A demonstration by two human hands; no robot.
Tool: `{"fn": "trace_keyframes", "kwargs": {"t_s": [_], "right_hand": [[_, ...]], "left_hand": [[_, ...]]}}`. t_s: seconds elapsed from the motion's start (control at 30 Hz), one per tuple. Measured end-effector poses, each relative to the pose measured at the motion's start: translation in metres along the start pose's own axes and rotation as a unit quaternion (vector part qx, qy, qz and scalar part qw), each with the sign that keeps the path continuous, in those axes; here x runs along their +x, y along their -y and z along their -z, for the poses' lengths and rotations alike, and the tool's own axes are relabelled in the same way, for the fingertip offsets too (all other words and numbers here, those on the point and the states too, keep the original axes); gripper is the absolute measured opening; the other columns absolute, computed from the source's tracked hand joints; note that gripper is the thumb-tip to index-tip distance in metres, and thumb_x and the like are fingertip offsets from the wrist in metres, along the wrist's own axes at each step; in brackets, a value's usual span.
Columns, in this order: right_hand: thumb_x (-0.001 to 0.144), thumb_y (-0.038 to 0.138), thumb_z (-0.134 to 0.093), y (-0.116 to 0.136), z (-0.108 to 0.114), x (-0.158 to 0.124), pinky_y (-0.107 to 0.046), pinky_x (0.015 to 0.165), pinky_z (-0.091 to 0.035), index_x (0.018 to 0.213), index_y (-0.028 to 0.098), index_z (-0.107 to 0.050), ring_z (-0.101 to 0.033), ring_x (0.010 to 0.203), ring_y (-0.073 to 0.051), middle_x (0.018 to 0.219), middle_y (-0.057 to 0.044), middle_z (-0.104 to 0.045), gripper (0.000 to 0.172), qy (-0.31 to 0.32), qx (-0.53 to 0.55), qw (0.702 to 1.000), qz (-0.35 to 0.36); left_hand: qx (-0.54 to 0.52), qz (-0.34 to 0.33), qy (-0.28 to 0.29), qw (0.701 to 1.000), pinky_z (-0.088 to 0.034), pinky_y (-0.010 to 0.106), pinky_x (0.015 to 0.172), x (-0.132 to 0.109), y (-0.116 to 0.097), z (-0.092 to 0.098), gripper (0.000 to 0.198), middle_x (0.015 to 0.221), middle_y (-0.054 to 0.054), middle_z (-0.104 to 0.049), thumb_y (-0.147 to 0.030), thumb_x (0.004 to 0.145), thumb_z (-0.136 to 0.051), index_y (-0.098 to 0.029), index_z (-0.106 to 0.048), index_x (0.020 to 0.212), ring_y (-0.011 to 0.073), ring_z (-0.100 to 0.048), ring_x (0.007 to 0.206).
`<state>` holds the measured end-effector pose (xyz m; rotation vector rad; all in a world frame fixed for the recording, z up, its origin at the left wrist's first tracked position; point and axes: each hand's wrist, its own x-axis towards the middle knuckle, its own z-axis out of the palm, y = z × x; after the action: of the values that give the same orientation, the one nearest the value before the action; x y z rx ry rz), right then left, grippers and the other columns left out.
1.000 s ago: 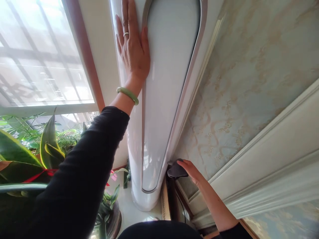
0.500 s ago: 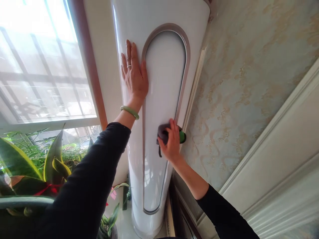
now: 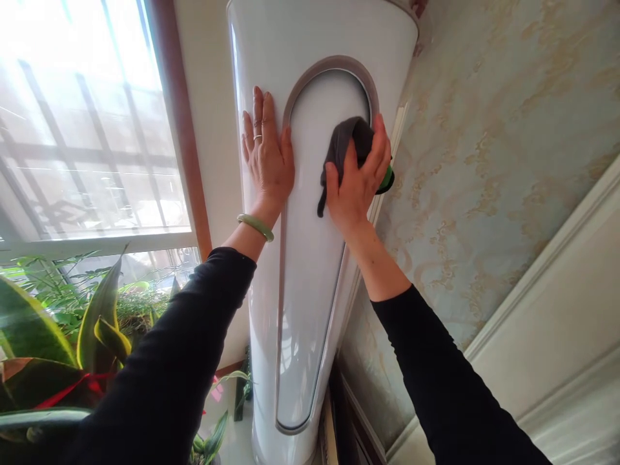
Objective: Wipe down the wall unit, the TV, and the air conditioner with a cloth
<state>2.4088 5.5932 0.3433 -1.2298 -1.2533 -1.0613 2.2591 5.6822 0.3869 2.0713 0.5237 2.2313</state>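
A tall white rounded cabinet-like unit (image 3: pixel 310 271) stands in the middle, its long front panel framed by a taupe oval rim (image 3: pixel 283 258). My left hand (image 3: pixel 268 152) lies flat on the unit's front, left of the rim, fingers pointing up; a ring and a green bangle (image 3: pixel 256 227) are on it. My right hand (image 3: pixel 358 181) grips a dark grey cloth (image 3: pixel 349 139) against the upper right part of the panel. Something green and black (image 3: pixel 386 179) sticks out at the right of that hand, mostly hidden behind it.
Potted plants with long yellow-edged leaves (image 3: pixel 104 323) stand at the lower left, below a bright window (image 3: pixel 87 129). Patterned wallpaper (image 3: pixel 460 194) and pale moulding (image 3: pixel 542 278) are on the right. A smaller plant (image 3: pixel 213 442) sits near the unit's base.
My right hand has moved up the panel with the cloth, from the lower middle to near the top of the oval. My left hand stays flat on the unit. The view has shifted slightly.
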Motion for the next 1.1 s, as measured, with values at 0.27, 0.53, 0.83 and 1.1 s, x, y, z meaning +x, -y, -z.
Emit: {"fn": "trace_keyframes", "kwargs": {"t_s": [0.27,0.53,0.83,1.1], "right_hand": [[0.103,0.056,-0.047,-0.006,0.006,-0.065,-0.065,0.118,-0.04,0.146,0.016,-0.059,-0.048,0.134,-0.038,0.147,-0.022,-0.047,0.06,0.011,-0.015,1.0,-0.012],[0.104,0.058,-0.048,-0.017,0.011,-0.012,-0.069,0.122,-0.033,0.145,0.014,-0.057,-0.04,0.144,-0.04,0.156,-0.024,-0.039,0.061,0.002,-0.022,1.0,-0.011],[0.104,0.049,-0.059,0.034,-0.001,0.063,-0.057,0.13,-0.027,0.156,0.008,-0.046,-0.033,0.153,-0.035,0.166,-0.022,-0.036,0.068,-0.022,-0.012,1.0,0.001],[0.097,0.026,-0.056,0.035,-0.001,0.033,-0.054,0.133,-0.028,0.15,0.025,-0.057,-0.031,0.159,-0.03,0.168,-0.006,-0.044,0.052,0.084,-0.012,0.987,0.14]], "left_hand": [[-0.055,0.011,0.005,0.998,0.003,0.041,0.146,-0.003,-0.006,0.003,0.066,0.174,-0.028,-0.016,-0.061,0.102,-0.042,-0.052,-0.03,0.166,0.0094,0.015,0.167],[-0.05,-0.004,-0.02,0.999,0.0,0.044,0.146,-0.003,0.002,-0.003,0.061,0.176,-0.023,-0.02,-0.054,0.106,-0.042,-0.051,-0.033,0.166,0.0132,0.007,0.169],[-0.05,-0.005,-0.015,0.999,0.001,0.045,0.145,-0.005,-0.001,-0.001,0.06,0.177,-0.021,-0.02,-0.054,0.106,-0.042,-0.049,-0.035,0.166,0.0131,0.006,0.17],[-0.049,-0.004,-0.005,0.999,0.001,0.042,0.146,-0.006,-0.001,0.002,0.059,0.176,-0.025,-0.017,-0.052,0.107,-0.038,-0.05,-0.034,0.166,0.0112,0.003,0.17]]}}
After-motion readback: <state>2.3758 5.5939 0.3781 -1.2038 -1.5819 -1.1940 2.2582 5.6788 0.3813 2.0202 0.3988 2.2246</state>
